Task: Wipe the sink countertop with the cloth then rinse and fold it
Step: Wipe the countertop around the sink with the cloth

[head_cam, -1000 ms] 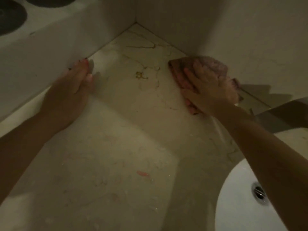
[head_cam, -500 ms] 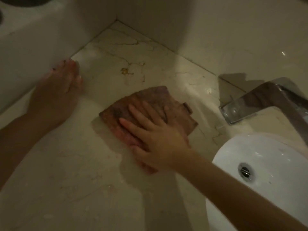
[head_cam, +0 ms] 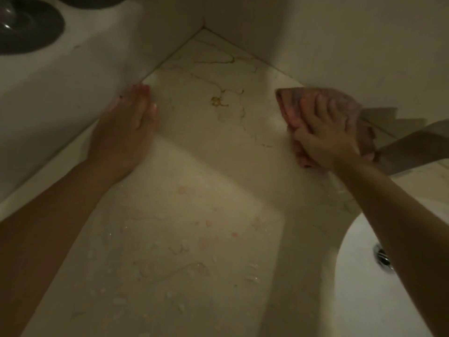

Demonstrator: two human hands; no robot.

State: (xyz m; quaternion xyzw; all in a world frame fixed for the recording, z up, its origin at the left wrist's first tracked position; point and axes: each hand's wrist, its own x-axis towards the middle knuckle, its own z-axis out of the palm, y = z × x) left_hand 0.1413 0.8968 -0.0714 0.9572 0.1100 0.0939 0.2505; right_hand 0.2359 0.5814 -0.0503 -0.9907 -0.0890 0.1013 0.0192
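Observation:
A pinkish-brown cloth (head_cam: pixel 291 105) lies flat on the pale marble countertop (head_cam: pixel 206 166), pushed against the right wall. My right hand (head_cam: pixel 325 135) presses on it with fingers spread flat. My left hand (head_cam: pixel 124 132) rests flat on the countertop at the foot of the left wall, fingers straight, holding nothing. The white sink basin (head_cam: pixel 359 288) with its drain (head_cam: pixel 382 259) sits at the lower right, partly hidden by my right forearm.
The metal faucet spout (head_cam: pixel 418 147) juts in from the right, just behind the cloth. A yellow-brown stain (head_cam: pixel 217 101) marks the marble near the corner. Water drops and pinkish smears (head_cam: pixel 206 239) lie on the near countertop. A raised white ledge with dark round shapes (head_cam: pixel 26 25) is upper left.
My right hand has slid the cloth from the middle of the countertop back to the right wall beside the faucet. My left hand has stayed put.

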